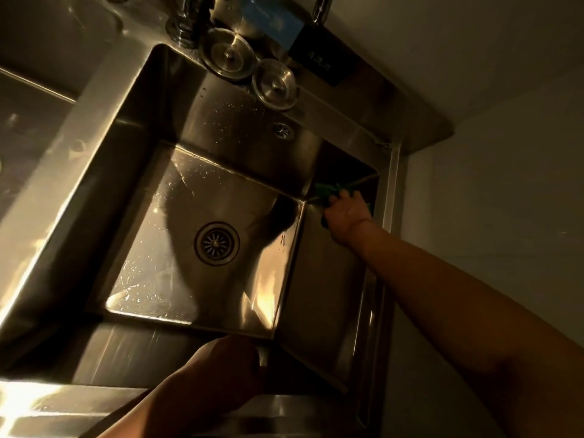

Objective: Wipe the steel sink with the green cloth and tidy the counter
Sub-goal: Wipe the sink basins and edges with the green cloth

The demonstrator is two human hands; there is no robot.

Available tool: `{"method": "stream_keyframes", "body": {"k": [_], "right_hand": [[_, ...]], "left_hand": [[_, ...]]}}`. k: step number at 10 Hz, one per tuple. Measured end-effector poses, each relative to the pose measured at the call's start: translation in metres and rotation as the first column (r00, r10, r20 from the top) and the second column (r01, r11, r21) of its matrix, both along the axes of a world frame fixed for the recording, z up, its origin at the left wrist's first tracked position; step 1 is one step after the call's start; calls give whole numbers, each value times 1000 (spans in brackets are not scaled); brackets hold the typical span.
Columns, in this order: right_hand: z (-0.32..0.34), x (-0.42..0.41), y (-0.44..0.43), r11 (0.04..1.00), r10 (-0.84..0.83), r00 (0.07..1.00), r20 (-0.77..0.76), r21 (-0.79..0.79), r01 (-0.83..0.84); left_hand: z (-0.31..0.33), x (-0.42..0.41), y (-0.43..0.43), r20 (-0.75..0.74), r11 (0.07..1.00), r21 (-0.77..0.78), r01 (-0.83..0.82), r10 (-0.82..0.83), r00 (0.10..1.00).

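Nearest the camera, the left hand (218,368) is seen resting on the front rim of the sink (126,352); its fingers are curled over the edge, and whether anything is gripped beneath them cannot be told. Further in, the basin floor is seen around the drain (216,243), with scattered droplets and streaks lit on its left half, so that part is judged not yet dried. Beyond the floor, the right arm is stretched across to the far right corner of the basin, where the right hand (346,213) is pressed against the side wall. The green cloth (325,192) is bunched under and ahead of that hand, and the fingers are closed down onto it. The cloth is crumpled, so a clear long axis cannot be made out; what shows is stretched roughly along the wall's upper edge, trailing away from the hand toward the back of the sink. More droplets are seen on the back wall near the overflow (282,130). At the far edge, two round strainer lids (227,55) are left beside the tap base, with a blue sponge (271,22) behind them. The wiping is judged to be under way, with the floor, back wall and counter tidying left to be done
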State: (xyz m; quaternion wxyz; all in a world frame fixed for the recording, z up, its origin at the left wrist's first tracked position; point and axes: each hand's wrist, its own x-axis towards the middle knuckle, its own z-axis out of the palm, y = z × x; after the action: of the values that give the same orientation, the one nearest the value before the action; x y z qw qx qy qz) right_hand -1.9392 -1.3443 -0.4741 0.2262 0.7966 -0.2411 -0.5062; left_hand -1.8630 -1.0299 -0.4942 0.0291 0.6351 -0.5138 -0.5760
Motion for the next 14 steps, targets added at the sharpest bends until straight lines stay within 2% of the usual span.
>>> {"method": "stream_keyframes", "body": {"k": [1,2,5,6,7,8,9,10,11,12,13,14], "right_hand": [[-13,0,3,998,-28,999,24,-62,29],[-28,-9,22,1000,-14,1000,-5,-28,14],[-66,-49,114,970,-69,987,-146,221,100],[-66,-69,150,921,-208,975,-80,319,222],[-62,-75,176,902,-64,993,-101,421,101],[-55,-65,184,914,127,992,-22,390,-109],[-42,-51,176,914,235,967,100,315,-255],[-31,-23,160,875,383,878,287,192,-445],[-25,17,135,788,501,747,438,126,-603],[-18,63,105,661,645,552,528,-24,-750],[-18,112,75,551,709,316,631,-215,-806],[-19,161,51,496,721,187,667,-310,-811]], "left_hand": [[-2,-1,1,-12,1000,-2,2,-2,1000],[-7,-4,4,-26,999,-12,49,-49,998],[-17,-3,9,-6,995,-63,78,-79,997],[-7,-1,8,-14,993,-72,93,-94,995],[5,1,4,100,981,-152,124,-109,989],[22,24,-7,303,942,-277,192,-104,947],[39,68,-28,384,879,-446,172,14,923],[47,125,-46,422,803,-562,199,71,904],[49,177,-53,606,722,-592,357,106,789],[46,216,-44,638,649,-660,379,217,739],[46,241,-31,533,702,-681,207,282,797],[46,242,-29,496,723,-682,110,348,796]]}}
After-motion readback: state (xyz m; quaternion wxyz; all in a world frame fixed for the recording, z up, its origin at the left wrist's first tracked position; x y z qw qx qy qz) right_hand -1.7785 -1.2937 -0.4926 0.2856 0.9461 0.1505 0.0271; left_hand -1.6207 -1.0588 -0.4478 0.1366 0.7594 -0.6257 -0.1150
